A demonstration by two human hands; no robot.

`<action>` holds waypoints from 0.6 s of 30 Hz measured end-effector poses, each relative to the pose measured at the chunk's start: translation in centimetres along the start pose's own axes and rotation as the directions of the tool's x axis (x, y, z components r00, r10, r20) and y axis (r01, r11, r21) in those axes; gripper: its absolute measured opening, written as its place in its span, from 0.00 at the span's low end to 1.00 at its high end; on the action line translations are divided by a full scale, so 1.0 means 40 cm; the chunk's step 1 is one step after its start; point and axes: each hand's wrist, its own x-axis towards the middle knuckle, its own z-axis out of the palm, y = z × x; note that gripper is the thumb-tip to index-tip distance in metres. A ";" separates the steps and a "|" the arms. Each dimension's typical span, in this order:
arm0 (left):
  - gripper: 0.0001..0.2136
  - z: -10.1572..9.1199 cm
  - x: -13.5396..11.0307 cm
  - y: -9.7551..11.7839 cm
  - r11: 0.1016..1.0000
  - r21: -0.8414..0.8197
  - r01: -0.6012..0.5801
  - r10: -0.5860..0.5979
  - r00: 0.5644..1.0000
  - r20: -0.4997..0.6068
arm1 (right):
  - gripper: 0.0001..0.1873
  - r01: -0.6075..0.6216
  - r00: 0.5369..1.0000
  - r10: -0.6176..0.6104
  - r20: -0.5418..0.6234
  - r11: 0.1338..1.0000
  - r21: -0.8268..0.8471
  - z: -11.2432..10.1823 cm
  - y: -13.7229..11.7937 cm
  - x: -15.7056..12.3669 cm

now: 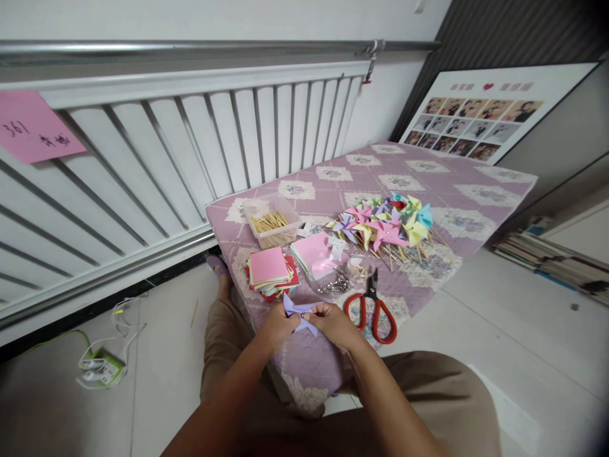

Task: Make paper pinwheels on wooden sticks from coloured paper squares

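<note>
A purple paper pinwheel (303, 308) is held between both hands above the near corner of the table. My left hand (280, 327) grips its left side with closed fingers. On the other side my right hand (333, 324) pinches it near the centre, where a small dark pin head shows. Just beyond lies a clear bag of metal pins (337, 283). Scissors with red handles (375, 311) rest right of my right hand, blades pointing away. A stack of coloured paper squares (269, 266) sits beyond my left hand.
A plastic box of wooden sticks (271, 222) stands at the table's left. Finished pinwheels (387, 225) lie piled mid-table. More pink paper (314, 252) lies between them. A radiator (266, 127) runs behind, and a power strip (107, 368) is on the floor.
</note>
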 end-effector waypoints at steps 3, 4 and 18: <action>0.03 -0.007 -0.003 0.005 1.000 0.004 0.006 -0.006 1.000 0.024 | 0.17 -0.005 1.000 0.005 0.007 1.000 0.002 0.000 -0.001 -0.001; 0.03 -0.008 -0.004 0.006 1.000 0.005 0.007 -0.007 1.000 0.024 | 0.17 -0.006 1.000 0.006 0.009 1.000 0.002 0.000 -0.002 -0.001; 0.02 0.003 0.002 -0.004 1.000 -0.003 -0.006 0.006 0.999 -0.034 | 0.19 -0.025 1.000 0.025 0.016 1.000 -0.014 0.006 -0.009 -0.001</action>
